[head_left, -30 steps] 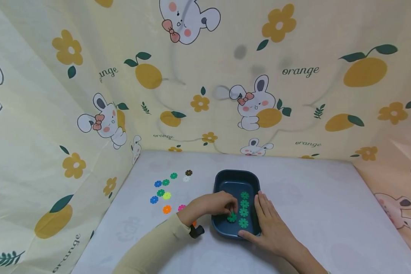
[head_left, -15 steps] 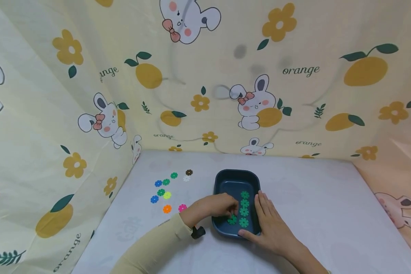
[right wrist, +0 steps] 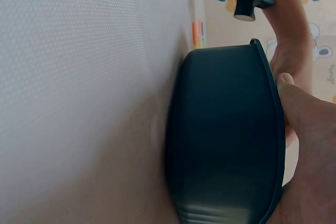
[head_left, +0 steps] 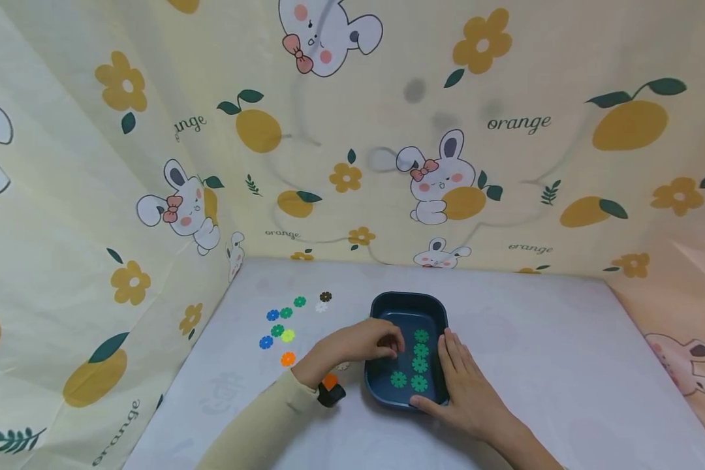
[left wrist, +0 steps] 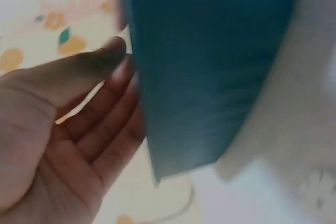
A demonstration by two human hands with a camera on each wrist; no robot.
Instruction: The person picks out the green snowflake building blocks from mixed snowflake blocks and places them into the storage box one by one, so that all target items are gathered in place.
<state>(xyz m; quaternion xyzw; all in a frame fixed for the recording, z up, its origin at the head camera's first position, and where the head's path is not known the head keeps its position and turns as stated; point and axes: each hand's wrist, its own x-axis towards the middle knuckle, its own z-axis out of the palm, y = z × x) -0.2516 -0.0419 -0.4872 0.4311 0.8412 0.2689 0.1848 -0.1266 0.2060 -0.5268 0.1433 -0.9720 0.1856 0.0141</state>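
1. Green discs [head_left: 398, 379] lie flat in the tray [head_left: 401, 321]: four in a column at its right, one alone left of the nearest.
2. Left hand [head_left: 369, 340] reaches across the left rim, fingers loosely curled, nothing visible in them; right hand [head_left: 469, 398] lies straight-fingered along the right rim, thumb at the near corner.
3. Neat laying probably calls for steady bracing from the right and a flat, gentle release from the left.
4. Room inside seems best beyond the lone disc; fingers should lift over the left rim.
5. Leftward on the tabletop [head_left: 229, 391], loose discs [head_left: 287, 335] could catch the sleeve [head_left: 258, 418].
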